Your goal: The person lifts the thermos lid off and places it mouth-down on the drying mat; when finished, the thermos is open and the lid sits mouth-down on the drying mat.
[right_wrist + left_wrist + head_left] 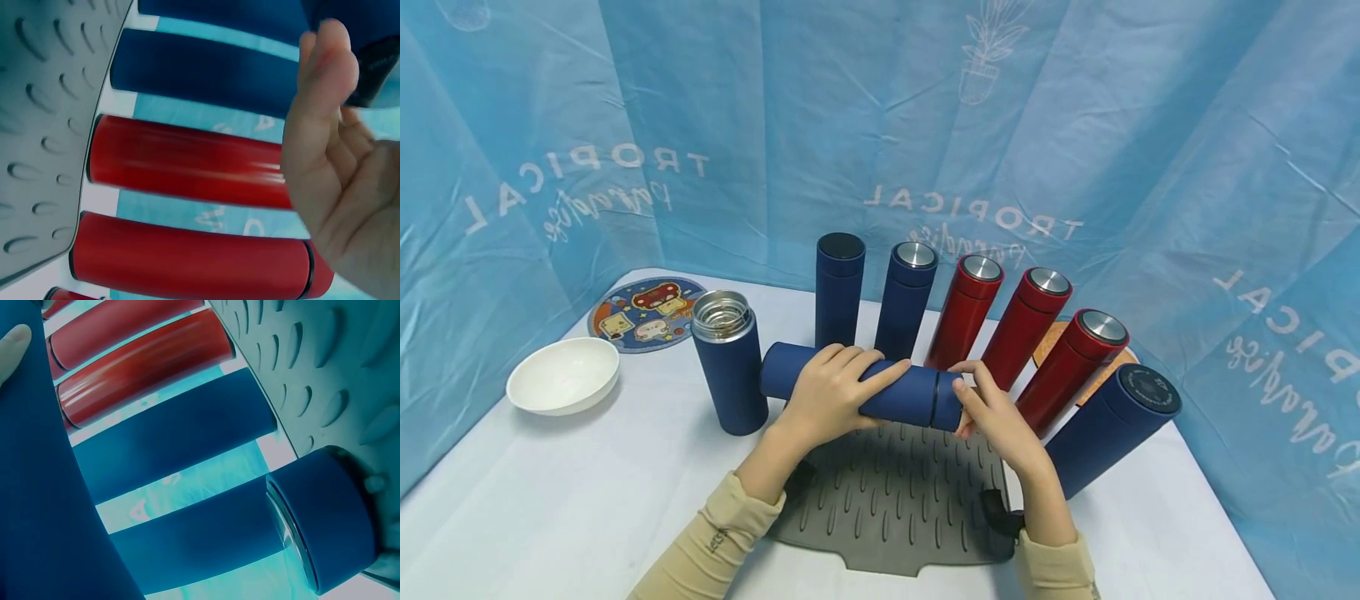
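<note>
My left hand grips the body of a blue thermos, which lies sideways in the air above the grey ridged mat. With thumb and fingers, my right hand holds the same thermos at its right end, past a dark seam. Just left of it stands another blue thermos, uncapped, its silver mouth showing. A loose blue cap rests on the mat in the left wrist view; in the head view I cannot make it out behind the hands and thermos.
Behind the mat, two blue thermoses and several red ones stand in an arc, with another blue one at the right. A white bowl and a round patterned mat lie left. Blue curtains surround the table.
</note>
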Available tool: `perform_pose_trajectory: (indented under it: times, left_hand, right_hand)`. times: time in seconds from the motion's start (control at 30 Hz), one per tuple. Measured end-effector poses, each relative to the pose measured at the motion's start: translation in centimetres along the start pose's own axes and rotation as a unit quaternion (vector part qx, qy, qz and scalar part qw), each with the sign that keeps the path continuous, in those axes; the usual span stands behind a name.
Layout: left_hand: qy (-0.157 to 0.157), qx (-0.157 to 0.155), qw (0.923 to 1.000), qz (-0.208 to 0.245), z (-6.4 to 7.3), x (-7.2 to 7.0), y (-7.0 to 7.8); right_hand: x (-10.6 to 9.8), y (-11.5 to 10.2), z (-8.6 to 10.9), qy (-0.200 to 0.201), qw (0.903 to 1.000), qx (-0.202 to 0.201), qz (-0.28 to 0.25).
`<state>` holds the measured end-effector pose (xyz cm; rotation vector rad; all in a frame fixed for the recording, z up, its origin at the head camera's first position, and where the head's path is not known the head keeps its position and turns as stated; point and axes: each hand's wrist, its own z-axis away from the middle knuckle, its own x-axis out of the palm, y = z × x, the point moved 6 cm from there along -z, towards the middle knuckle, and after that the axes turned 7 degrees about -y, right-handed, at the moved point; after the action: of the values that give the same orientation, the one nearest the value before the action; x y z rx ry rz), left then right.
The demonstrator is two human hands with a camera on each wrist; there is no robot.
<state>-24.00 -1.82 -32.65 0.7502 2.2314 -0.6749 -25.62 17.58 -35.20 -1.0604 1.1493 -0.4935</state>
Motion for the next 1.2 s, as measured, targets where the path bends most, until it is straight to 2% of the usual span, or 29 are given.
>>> perform_pose_trajectory:
  times: [0.13, 0.27, 0.37, 0.7, 0.87, 0.97, 1.1, 1.2]
  left_hand:
    - [0.000, 0.001, 1.0000, 0.003, 0.00, 0.15, 0.09]
    - [0.001, 0.004, 1.0000, -0.005, 0.00, 0.19, 0.19]
    - [0.004, 0.006, 0.9998, -0.016, -0.05, 0.06, 0.23]
    - [0.010, 0.004, 0.9997, -0.020, 0.05, -0.17, -0.04]
    - [0.007, 0.002, 0.9998, -0.020, -0.02, -0.16, -0.08]
    - [0.004, 0.003, 0.9998, -0.021, -0.03, -0.07, -0.06]
    - [-0.003, 0.005, 0.9998, -0.018, -0.04, 0.11, 0.03]
    - [-0.002, 0.003, 0.9999, -0.011, -0.01, 0.19, 0.06]
  right_hand:
    - [0.08, -0.02, 0.04, 0.003, 0.9981, 0.023, -0.056]
    - [0.19, -0.11, 0.04, -0.019, 0.9935, -0.002, -0.112]
    - [0.13, -0.10, -0.03, -0.029, 0.9918, -0.029, -0.121]
    - [-0.04, 0.15, -0.25, -0.013, 0.9917, -0.074, -0.105]
    - [-0.10, 0.12, -0.04, -0.005, 0.9937, -0.087, -0.071]
    - [-0.18, 0.00, 0.13, -0.006, 0.9959, -0.079, -0.045]
    - [-0.13, -0.05, 0.30, -0.045, 0.9973, -0.050, -0.030]
    - [-0.26, 0.16, 0.37, -0.068, 0.9964, -0.022, -0.046]
